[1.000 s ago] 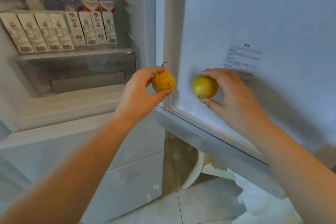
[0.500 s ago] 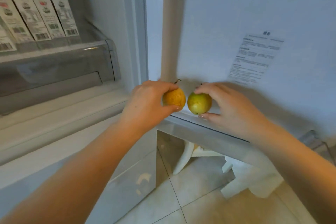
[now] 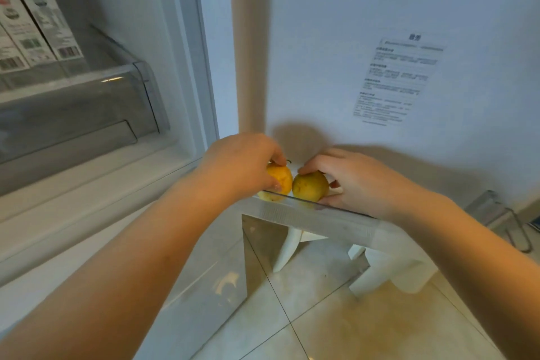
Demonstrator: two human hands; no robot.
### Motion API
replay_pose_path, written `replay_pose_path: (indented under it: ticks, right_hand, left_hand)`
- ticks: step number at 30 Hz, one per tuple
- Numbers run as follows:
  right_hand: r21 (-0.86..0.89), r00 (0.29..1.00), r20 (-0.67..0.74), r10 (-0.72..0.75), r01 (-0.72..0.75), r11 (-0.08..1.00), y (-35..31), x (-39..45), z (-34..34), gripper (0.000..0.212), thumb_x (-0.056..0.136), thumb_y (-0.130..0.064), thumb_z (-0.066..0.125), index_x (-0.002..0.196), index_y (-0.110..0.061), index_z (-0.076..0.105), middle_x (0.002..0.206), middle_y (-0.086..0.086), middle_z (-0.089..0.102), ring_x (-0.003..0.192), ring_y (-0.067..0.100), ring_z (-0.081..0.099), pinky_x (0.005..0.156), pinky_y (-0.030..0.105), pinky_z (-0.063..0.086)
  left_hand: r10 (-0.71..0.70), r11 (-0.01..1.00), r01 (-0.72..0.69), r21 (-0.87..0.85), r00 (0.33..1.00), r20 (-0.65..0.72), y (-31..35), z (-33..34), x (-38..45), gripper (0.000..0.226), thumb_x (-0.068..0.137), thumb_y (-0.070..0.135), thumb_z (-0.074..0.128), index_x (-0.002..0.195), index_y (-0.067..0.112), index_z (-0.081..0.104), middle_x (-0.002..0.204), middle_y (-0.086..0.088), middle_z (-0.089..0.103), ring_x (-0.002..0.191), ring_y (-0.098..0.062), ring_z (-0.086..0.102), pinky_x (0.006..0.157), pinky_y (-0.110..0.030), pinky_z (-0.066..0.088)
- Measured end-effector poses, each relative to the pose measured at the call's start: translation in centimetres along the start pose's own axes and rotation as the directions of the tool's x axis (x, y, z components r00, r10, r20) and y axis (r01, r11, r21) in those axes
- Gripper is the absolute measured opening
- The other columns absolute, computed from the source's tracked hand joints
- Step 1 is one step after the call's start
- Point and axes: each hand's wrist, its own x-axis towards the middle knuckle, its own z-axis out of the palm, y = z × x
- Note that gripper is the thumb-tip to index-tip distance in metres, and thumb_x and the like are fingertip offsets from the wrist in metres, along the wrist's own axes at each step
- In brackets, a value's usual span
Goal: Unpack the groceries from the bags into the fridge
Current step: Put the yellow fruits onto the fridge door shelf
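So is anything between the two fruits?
No. In the head view the orange fruit and green fruit sit side by side, nothing between.

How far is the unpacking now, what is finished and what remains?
Done: cartons stand on the fridge shelf. In hand: the left hand holds an orange fruit and the right hand a green fruit, both at the door shelf. Left: releasing them; no bags are visible.

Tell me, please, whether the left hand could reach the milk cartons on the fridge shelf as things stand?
Probably not right away: the left hand is gripping the orange fruit at the door bin; the milk cartons themselves stand unobstructed.
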Motion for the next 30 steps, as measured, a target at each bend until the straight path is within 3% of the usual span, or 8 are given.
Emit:
replay_pose_path:
  ticks: [9,11,14,16,18,21,25,30]
  right_hand:
    - [0.044,0.998,0.056,0.007,-0.01,0.999,0.1,0.3,0.1,0.057,0.077,-0.028,0.073,0.129,-0.029,0.049,0.12,-0.005,0.05,0.109,0.013,0.051,0.093,0.031,0.044]
    - [0.144,1.0,0.01,0.024,-0.025,0.989,0.1,0.0,0.0,0.063,0.077,-0.032,0.073,0.133,-0.033,0.045,0.122,-0.009,0.052,0.111,0.006,0.051,0.095,0.027,0.044]
    - [0.276,0.99,-0.107,0.088,-0.055,0.959,-0.2,-0.8,-0.5,0.067,0.078,-0.037,0.071,0.137,-0.035,0.04,0.128,-0.015,0.051,0.115,-0.003,0.048,0.1,0.03,0.044]
    - [0.246,0.973,-0.214,0.091,-0.036,0.969,-0.6,-1.6,-0.7,0.065,0.079,-0.041,0.068,0.138,-0.036,0.04,0.131,-0.016,0.048,0.12,-0.001,0.045,0.102,0.032,0.041]
    - [0.219,0.951,-0.295,0.096,-0.03,0.975,-1.4,-2.6,-0.7,0.065,0.08,-0.043,0.065,0.139,-0.038,0.037,0.137,-0.018,0.042,0.126,0.001,0.038,0.104,0.024,0.033]
    - [0.126,0.903,-0.422,0.078,-0.026,0.992,-2.6,-4.5,0.4,0.068,0.081,-0.04,0.068,0.141,-0.033,0.037,0.144,-0.013,0.036,0.131,0.003,0.03,0.104,0.012,0.02]
    - [0.019,0.827,-0.558,0.072,-0.074,0.997,-3.6,-7.0,2.8,0.069,0.078,-0.038,0.069,0.139,-0.025,0.039,0.144,0.0,0.039,0.135,0.016,0.033,0.111,0.045,0.028]
    - [-0.029,0.758,-0.637,0.138,-0.202,0.979,-4.0,-11.1,5.1,0.064,0.078,-0.031,0.07,0.136,-0.017,0.045,0.143,0.008,0.041,0.136,0.026,0.034,0.107,0.057,0.03]
  left_hand:
    - [0.043,0.999,-0.042,-0.03,0.999,0.025,0.0,0.7,0.9,0.042,0.08,0.036,0.07,0.121,0.036,0.058,0.117,0.011,0.059,0.106,-0.013,0.055,0.079,-0.029,0.046]
    - [0.034,0.986,-0.043,-0.163,0.998,-0.059,0.1,1.0,0.3,0.039,0.082,0.032,0.068,0.12,0.036,0.058,0.117,0.015,0.061,0.104,-0.006,0.057,0.086,-0.032,0.049]
    - [0.01,0.949,-0.12,-0.291,0.936,-0.351,0.3,1.8,-1.3,0.034,0.084,0.029,0.067,0.118,0.033,0.06,0.112,0.017,0.062,0.099,0.0,0.057,0.087,-0.033,0.05]
    - [0.016,0.95,-0.173,-0.259,0.858,-0.514,0.1,2.3,-2.6,0.038,0.083,0.031,0.068,0.121,0.028,0.06,0.116,0.011,0.062,0.106,-0.009,0.057,0.091,-0.032,0.047]
    - [0.054,0.965,-0.197,-0.174,0.796,-0.603,0.0,2.9,-3.9,0.047,0.083,0.036,0.067,0.126,0.024,0.056,0.124,0.005,0.059,0.114,-0.016,0.054,0.095,-0.032,0.041]
    - [0.136,0.976,-0.215,-0.044,0.752,-0.645,0.2,4.0,-5.3,0.06,0.079,0.039,0.067,0.132,0.018,0.049,0.134,-0.002,0.053,0.124,-0.022,0.046,0.103,-0.048,0.038]
    - [0.199,0.972,-0.235,0.015,0.783,-0.59,1.4,5.8,-6.6,0.072,0.073,0.038,0.07,0.136,0.018,0.042,0.14,-0.006,0.046,0.133,-0.026,0.038,0.108,-0.056,0.029]
    - [0.309,0.932,-0.361,0.019,0.768,-0.56,3.6,7.8,-7.3,0.064,0.079,0.041,0.063,0.135,0.019,0.04,0.142,-0.007,0.044,0.136,-0.025,0.034,0.11,-0.054,0.026]
